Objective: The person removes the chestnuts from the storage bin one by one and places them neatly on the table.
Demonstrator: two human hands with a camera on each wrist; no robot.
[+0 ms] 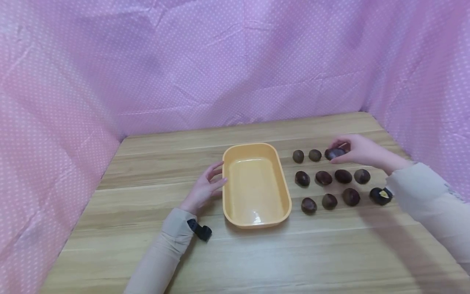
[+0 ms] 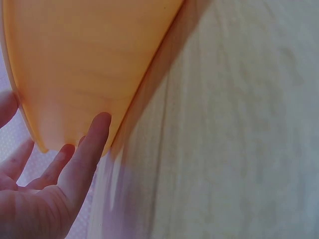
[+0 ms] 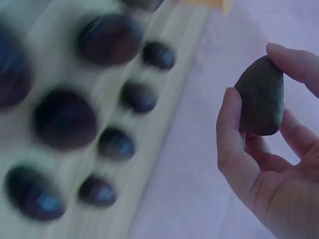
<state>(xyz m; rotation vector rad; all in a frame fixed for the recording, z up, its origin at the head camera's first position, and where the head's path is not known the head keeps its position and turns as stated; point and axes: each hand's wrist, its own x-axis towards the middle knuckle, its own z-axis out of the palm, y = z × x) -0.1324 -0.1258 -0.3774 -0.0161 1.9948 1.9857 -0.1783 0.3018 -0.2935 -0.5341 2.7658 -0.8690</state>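
An orange-yellow rectangular tray [image 1: 257,224] stands on the table, with nothing lying in it. At its left long side is my left hand [image 1: 203,188], fingers spread and extended. In the left wrist view the fingertips [image 2: 102,122] are right at the tray's outer wall. My right hand [image 1: 358,153] pinches a dark brown egg-shaped piece [image 3: 261,97] between thumb and fingertips at the far row. Similar pieces, among them one dark oval piece [image 1: 343,176], lie in rows between the tray and my right sleeve.
A black piece with a yellow patch [image 1: 378,197] lies by the right sleeve. Two small brownish pieces, one of them round [image 1: 298,156], sit near the tray's right rim. Pink dotted cloth [image 1: 242,73] hangs around the wooden table [image 1: 257,261]. A black strap device [image 1: 200,230] is on my left wrist.
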